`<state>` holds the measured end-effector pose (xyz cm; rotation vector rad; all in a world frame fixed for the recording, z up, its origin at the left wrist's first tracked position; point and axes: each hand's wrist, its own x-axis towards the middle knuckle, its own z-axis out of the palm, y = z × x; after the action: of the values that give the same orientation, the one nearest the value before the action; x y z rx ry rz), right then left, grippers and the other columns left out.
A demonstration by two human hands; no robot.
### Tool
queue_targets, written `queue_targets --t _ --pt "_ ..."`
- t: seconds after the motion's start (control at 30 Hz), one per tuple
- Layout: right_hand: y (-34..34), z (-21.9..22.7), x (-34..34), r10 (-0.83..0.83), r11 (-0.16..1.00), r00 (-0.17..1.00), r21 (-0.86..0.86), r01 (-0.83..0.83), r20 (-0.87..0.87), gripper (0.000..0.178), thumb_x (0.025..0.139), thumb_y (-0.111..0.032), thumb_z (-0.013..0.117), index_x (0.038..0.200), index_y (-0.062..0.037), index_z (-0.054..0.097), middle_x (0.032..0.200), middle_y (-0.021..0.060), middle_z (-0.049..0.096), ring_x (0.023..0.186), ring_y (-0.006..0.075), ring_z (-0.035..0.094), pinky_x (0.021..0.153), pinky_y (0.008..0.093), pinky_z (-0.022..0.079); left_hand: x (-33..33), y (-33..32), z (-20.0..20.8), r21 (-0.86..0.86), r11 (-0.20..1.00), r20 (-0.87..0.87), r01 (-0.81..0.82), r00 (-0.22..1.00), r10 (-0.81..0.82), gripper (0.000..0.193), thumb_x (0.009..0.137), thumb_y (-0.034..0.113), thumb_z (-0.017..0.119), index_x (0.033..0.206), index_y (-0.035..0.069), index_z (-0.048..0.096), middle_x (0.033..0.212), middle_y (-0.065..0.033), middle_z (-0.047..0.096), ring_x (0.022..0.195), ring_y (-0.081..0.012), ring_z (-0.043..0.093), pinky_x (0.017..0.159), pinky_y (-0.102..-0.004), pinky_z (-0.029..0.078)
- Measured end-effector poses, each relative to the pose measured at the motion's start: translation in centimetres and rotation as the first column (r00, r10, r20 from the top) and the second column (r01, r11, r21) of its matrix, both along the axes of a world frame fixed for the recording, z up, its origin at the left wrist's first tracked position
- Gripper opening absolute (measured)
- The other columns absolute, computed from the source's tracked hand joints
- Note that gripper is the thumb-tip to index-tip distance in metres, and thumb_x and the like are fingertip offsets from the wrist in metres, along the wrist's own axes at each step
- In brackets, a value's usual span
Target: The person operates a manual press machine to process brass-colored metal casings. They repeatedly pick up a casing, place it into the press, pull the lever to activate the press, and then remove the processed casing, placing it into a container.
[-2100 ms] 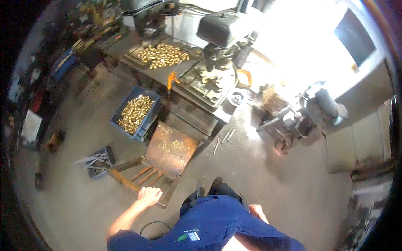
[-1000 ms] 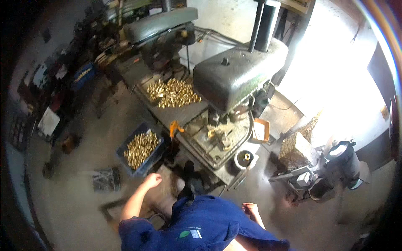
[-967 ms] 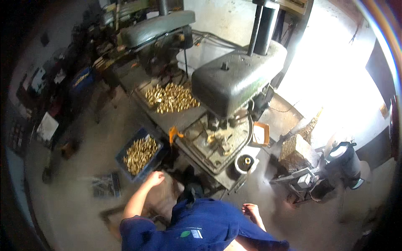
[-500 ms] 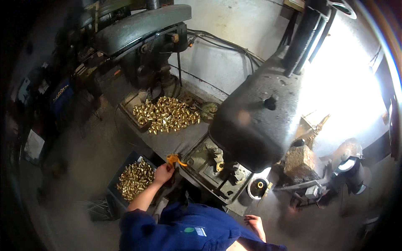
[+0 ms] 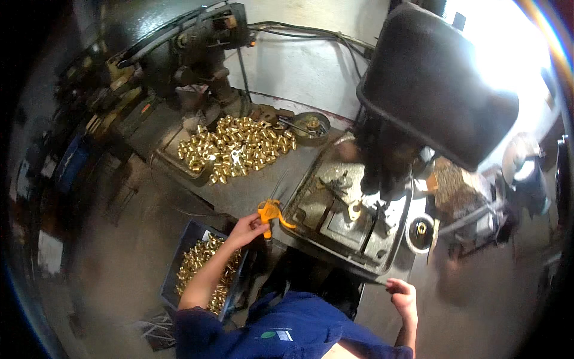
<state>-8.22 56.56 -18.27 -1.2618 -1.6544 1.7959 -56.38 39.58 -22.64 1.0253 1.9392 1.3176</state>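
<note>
My left hand (image 5: 244, 232) is closed around the handle of an orange air blow gun (image 5: 271, 212), held upright by the near left corner of the machine tray (image 5: 311, 242). Its curved trigger points right, and a thin nozzle sticks up toward the bench. A brass part (image 5: 354, 209) sits in the fixture on the tray, beneath the dark machine head (image 5: 436, 84). Close to the tray's near right corner is my right hand (image 5: 403, 295), fingers loosely bent and slightly apart, with nothing visible in them. Whether its fingertips touch the edge I cannot tell.
Brass fittings (image 5: 239, 146) lie heaped on the bench at the far left. A blue bin (image 5: 173, 260) of brass pieces stands below my left forearm. Right of the tray are a round cup (image 5: 420, 233) and a bench grinder (image 5: 523, 167). A round dish (image 5: 323, 134) sits behind the tray.
My left hand has raised the blow gun, bringing it up and to the right. My right hand has moved up and right to the tray's near corner. The view has shifted too.
</note>
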Motion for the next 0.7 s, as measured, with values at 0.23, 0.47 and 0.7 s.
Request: queue_targets --t 0.23,0.47,0.7 --pt "-6.5 2.6 -2.1 0.168 0.955 0.969 0.214 -0.206 0.184 0.053 0.055 0.005 0.05 0.107 0.0 0.062 0.091 0.0051 0.064 0.088 0.0141 0.057 0.081 0.0284 0.045 1.8 1.4 0.0 0.165 0.986 0.123 -0.021 0.992 0.0 0.018 0.081 0.016 0.067 0.078 0.001 0.058 0.063 0.0044 0.052 0.058 -0.003 0.045 0.05 -0.0203 0.036" --pt "-10.4 2.2 -1.8 0.184 0.952 0.977 0.226 -0.205 0.112 0.052 0.058 0.003 0.052 0.108 -0.0014 0.061 0.093 0.0087 0.065 0.088 0.0155 0.059 0.08 0.028 0.047 6.0 -2.6 5.4 0.311 0.942 -0.352 0.126 0.936 -0.009 0.021 0.071 0.016 0.071 0.075 0.003 0.056 0.056 -0.0028 0.047 0.05 -0.0116 0.043 0.048 -0.0266 0.036" --pt "-12.7 -1.4 -1.2 0.247 0.953 0.969 0.185 -0.239 -0.022 0.049 0.061 0.0 0.056 0.11 0.0005 0.06 0.094 0.0079 0.065 0.089 0.0139 0.059 0.081 0.027 0.046 13.5 -4.6 3.9 0.094 0.923 -0.378 0.374 0.871 -0.314 0.022 0.068 0.019 0.07 0.074 0.003 0.056 0.061 -0.0073 0.051 0.053 -0.019 0.052 0.052 -0.0307 0.042"
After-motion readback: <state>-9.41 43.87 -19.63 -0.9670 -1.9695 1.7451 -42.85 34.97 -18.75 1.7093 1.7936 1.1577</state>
